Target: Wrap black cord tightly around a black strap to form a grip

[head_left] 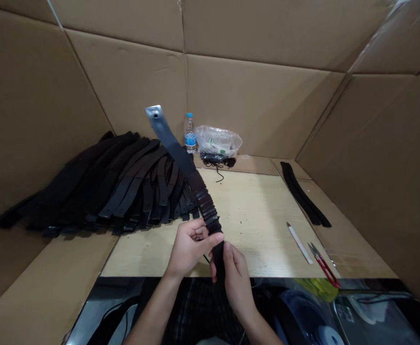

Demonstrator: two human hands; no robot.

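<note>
A long black strap slants up and away to the left over the front of the table, its far end flat and shiny with a small hole. Its middle part is ribbed with several cross bands. My left hand pinches the strap just below the ribs, thumb on top. Lower down, my right hand grips the strap's near end from the right side. Both hands are closed on it, and their fingers partly hide the near end. A thin dark cord shows beside my left hand.
A large heap of black straps lies at the left. At the back stand a water bottle and a clear plastic bag with dark cord. Two black strips, a white pencil and red thread snips lie right. Cardboard walls surround the table.
</note>
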